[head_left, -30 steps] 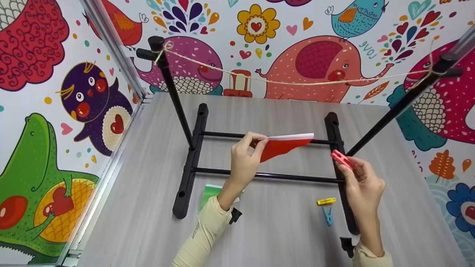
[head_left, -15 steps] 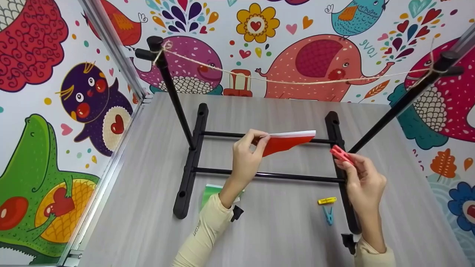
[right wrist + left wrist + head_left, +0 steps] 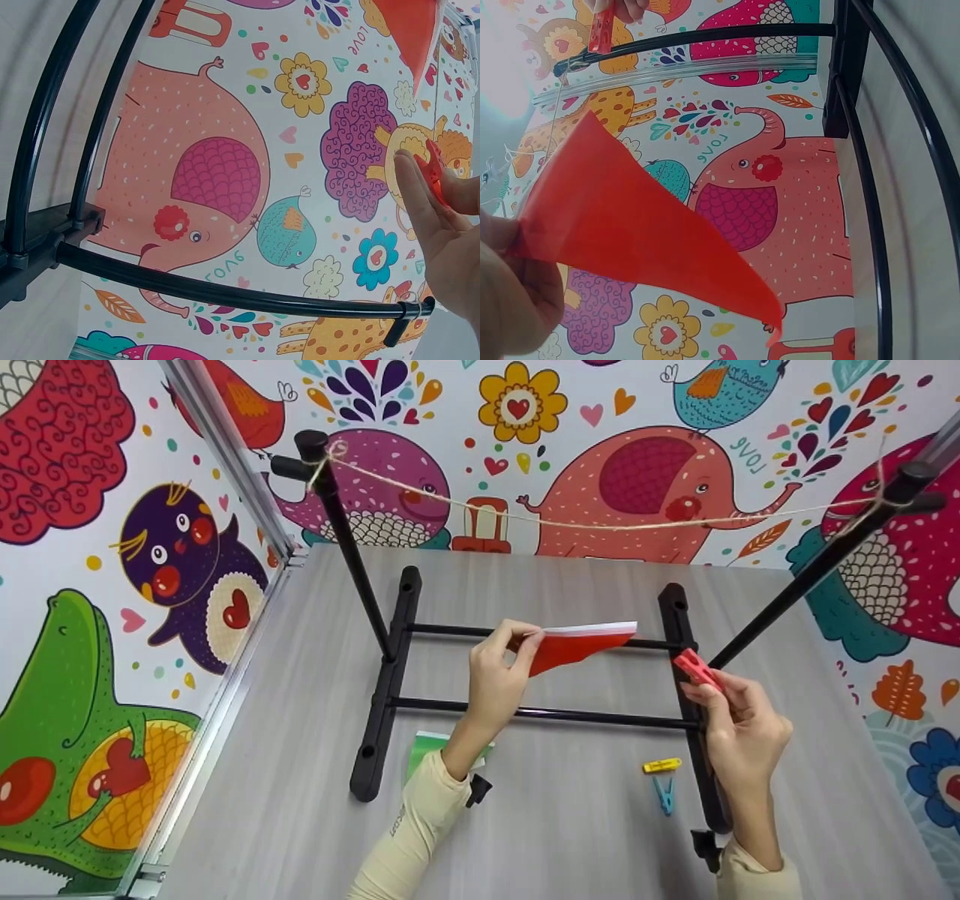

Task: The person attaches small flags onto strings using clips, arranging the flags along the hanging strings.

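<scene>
My left hand pinches a red triangular pennant by one end of its white top edge, above the rack's crossbars. In the left wrist view the pennant hangs with its tip down at the right. My right hand holds a red clothespin between thumb and fingers, off to the right of the pennant. The right wrist view shows this clothespin at the fingertips. A thin string spans the two black posts, beyond both hands, with nothing hanging on it.
A black rack frame stands on the wood-grain table. Yellow and blue clothespins lie near its right foot. Green pennants lie partly under the left forearm. Tall black posts rise on either side.
My left hand has lifted the pennant slightly. The right hand, holding the red clothespin, has shifted a little up and to the right.
</scene>
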`<state>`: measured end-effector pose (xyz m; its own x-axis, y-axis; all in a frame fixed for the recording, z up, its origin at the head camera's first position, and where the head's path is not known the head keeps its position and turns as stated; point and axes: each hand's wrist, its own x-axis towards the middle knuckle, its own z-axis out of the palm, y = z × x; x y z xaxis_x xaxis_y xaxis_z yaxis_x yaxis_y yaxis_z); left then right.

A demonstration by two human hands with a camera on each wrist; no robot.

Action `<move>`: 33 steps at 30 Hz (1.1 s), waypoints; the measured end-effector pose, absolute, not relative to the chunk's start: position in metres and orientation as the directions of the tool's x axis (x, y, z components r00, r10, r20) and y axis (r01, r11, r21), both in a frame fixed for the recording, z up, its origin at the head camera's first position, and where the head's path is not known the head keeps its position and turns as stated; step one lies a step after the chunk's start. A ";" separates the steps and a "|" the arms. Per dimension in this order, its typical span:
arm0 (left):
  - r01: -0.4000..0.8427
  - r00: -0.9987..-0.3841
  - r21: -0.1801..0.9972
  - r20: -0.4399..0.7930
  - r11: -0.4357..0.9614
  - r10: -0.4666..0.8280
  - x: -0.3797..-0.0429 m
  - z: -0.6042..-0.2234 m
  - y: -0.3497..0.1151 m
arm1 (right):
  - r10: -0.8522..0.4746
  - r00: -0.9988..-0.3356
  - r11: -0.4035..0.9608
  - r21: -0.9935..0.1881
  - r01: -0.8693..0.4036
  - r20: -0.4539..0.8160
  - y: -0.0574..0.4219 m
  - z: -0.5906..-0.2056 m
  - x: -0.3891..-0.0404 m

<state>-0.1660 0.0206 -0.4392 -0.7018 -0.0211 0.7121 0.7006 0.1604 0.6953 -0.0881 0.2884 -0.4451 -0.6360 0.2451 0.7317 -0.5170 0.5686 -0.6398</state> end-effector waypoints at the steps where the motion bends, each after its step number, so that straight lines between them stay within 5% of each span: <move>1: 0.700 -0.703 0.696 0.711 0.158 -0.022 -0.166 -0.439 0.021 | 0.246 -0.636 0.569 -0.640 -0.516 0.731 0.289 -0.445 -0.088; 33: 0.694 -0.716 0.710 0.698 0.120 0.015 -0.176 -0.426 0.029 | 0.267 -0.593 0.606 -0.611 -0.510 0.760 0.302 -0.427 -0.103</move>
<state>-0.1761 0.0292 -0.4263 -0.7163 0.0145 0.6977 0.6939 0.1202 0.7100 -0.1028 0.3018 -0.4270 -0.5929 0.2669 0.7597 -0.5100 0.6056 -0.6108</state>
